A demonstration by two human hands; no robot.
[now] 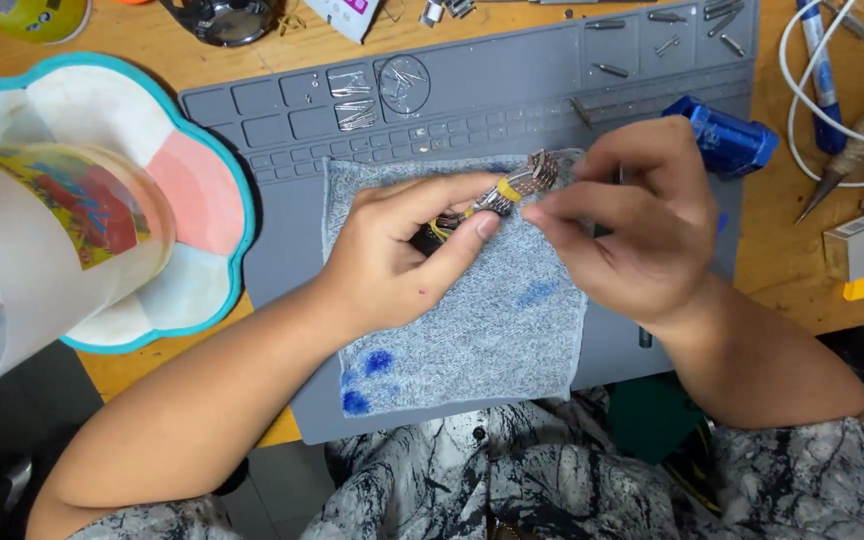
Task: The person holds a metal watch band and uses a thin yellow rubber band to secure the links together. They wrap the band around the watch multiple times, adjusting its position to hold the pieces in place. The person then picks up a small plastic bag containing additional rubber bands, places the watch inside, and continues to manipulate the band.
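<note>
My left hand point(407, 250) pinches a metal watch bracelet point(514, 188) with silver links and a yellow band, held just above a grey cloth point(472, 330) stained with blue ink. My right hand point(632, 215) closes its fingertips on the bracelet's other side, near the free end of the links. Part of the watch under my left fingers is hidden.
The cloth lies on a grey work mat point(282, 230) with small compartments holding pins point(352, 98) and screws. A blue tool point(722, 138) sits right of my hands. At the left are a flower-shaped tray point(202, 190) and a translucent cup point(42, 250). White cable point(802, 90) and pens lie far right.
</note>
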